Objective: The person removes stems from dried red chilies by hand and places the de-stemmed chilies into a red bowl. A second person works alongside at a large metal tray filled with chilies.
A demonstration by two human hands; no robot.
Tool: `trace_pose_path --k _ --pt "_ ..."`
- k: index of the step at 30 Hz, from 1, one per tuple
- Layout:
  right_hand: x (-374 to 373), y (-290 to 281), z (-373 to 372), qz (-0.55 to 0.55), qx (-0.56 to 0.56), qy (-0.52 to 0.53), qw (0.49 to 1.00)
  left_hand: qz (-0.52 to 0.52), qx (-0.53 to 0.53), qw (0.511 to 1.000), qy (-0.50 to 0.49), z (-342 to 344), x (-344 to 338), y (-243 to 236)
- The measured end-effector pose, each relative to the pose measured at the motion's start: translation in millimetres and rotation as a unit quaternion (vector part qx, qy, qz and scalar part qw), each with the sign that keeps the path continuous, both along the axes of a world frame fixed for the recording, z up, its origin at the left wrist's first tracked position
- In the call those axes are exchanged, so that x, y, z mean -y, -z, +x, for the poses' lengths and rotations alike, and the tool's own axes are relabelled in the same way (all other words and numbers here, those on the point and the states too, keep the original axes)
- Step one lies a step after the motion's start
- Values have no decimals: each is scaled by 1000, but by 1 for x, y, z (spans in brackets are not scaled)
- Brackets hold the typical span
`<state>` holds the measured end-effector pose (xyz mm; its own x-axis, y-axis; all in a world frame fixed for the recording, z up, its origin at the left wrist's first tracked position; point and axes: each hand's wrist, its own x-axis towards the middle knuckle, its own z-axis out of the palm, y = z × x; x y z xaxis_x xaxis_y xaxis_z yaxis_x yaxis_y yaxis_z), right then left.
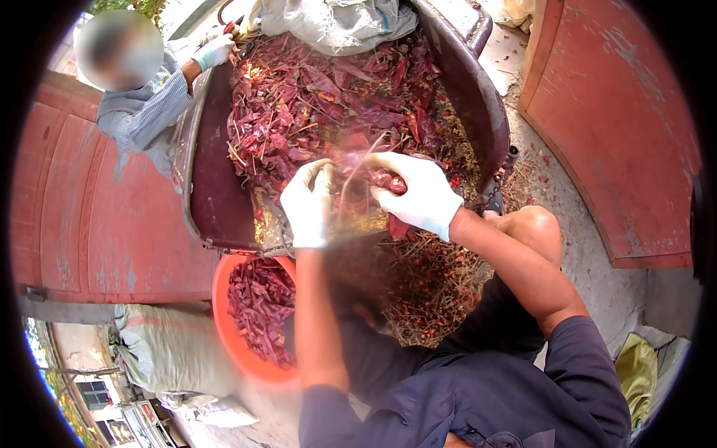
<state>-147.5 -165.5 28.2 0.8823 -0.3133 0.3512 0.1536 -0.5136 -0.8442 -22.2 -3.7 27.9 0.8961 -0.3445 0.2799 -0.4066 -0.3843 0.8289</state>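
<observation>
Two white-gloved hands, the left hand point(308, 201) and the right hand point(422, 190), hang over the near edge of a maroon cart point(211, 149) in the head view. Fingers of the right hand curl around a few red peppers point(398, 184), with one more red piece dangling beneath the palm. The left hand is narrow, thumb and fingertips drawn together; blur hides whether anything is pinched there.

A thin pale stem point(349, 179) crosses the gap between them. Its long axis slants, the top leaning away from the body and rightward, against or very near the right fingertips; the lower end drops close beside the left hand. The held peppers lie directly right of the left hand, so the right hand is the nearer.

Dried peppers point(287, 112) fill the cart toward its far edge, where a white sack point(336, 26) rests. Just beside the near left corner stands an orange tub point(221, 299) with more peppers inside. Loose stalks point(437, 287) lie below the near edge. At the far left corner, a co-worker's gloved hand point(214, 52) reaches over the rim.
</observation>
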Motion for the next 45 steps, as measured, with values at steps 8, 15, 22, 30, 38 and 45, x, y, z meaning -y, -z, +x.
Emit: trace_pose_path --k 8,15,22,30,38,45 --pt "-20 -4 4 -117 -92 -27 988 -44 138 989 -23 -29 -18 -10" --pt "-18 -6 1 45 -71 -65 994 3 255 966 -37 -38 -28 -19" --pt "-34 -1 -1 54 -94 -80 991 -20 230 973 7 -64 -20 -18" --pt "-26 -6 -2 47 -89 -127 987 -187 -102 977 20 -74 -32 -22" --pt "-21 -11 -1 21 -56 -147 987 -133 88 983 92 -75 -41 -27" --pt "-32 -6 -6 284 -140 -280 906 -203 -104 972 61 -77 -34 -31"
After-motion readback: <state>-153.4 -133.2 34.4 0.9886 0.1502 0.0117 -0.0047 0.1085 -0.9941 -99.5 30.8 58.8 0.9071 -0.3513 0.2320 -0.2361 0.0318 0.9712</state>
